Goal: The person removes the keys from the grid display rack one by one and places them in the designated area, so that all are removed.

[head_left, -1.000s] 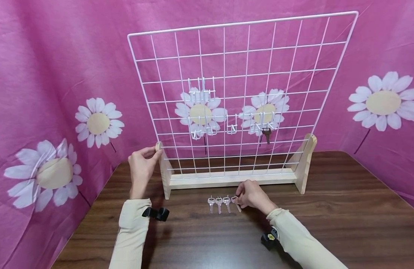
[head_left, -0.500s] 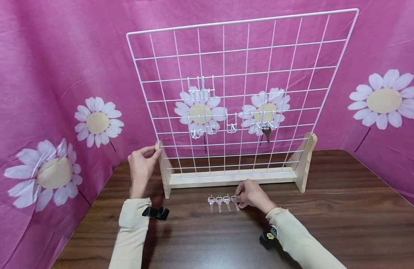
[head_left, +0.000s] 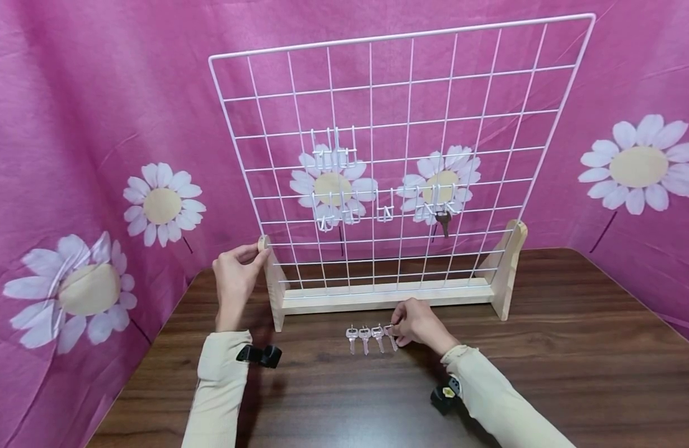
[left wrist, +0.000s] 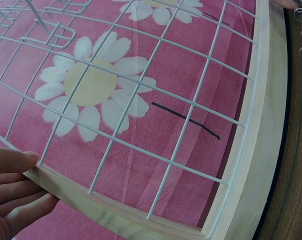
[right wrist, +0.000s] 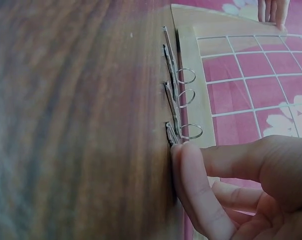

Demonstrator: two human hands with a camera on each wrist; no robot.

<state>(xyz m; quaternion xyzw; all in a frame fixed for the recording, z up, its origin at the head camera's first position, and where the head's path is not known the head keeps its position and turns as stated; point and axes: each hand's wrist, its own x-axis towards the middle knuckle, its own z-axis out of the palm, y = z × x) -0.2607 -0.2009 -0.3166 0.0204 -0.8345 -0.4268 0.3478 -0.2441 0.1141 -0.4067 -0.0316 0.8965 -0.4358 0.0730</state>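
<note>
My left hand (head_left: 238, 280) pinches the top of the left wooden end piece (head_left: 274, 283) of a stand, thumb on one side and fingers on the other. That stand bears a white wire grid (head_left: 371, 85). Down on the table, my right hand (head_left: 421, 325) has thumb and fingertips on the rightmost key (head_left: 393, 341) of a row, pinching it near its head. Three other silver keys (head_left: 365, 340) lie side by side to its left, blades toward me. In the right wrist view, small rings (right wrist: 192, 131) stand up from the keys, and the fingertips partly hide the nearest one.
White wire hooks (head_left: 352, 216) hang on the grid in two rows. From a right-hand hook hangs a dark key (head_left: 444, 223). The dark wooden table (head_left: 333, 398) spreads in front of the stand, with a pink flowered cloth (head_left: 98, 93) behind and at the sides.
The rightmost key's blade has swung slightly left, closer in line with the other keys, under my right fingertips. My left hand keeps its place on the stand.
</note>
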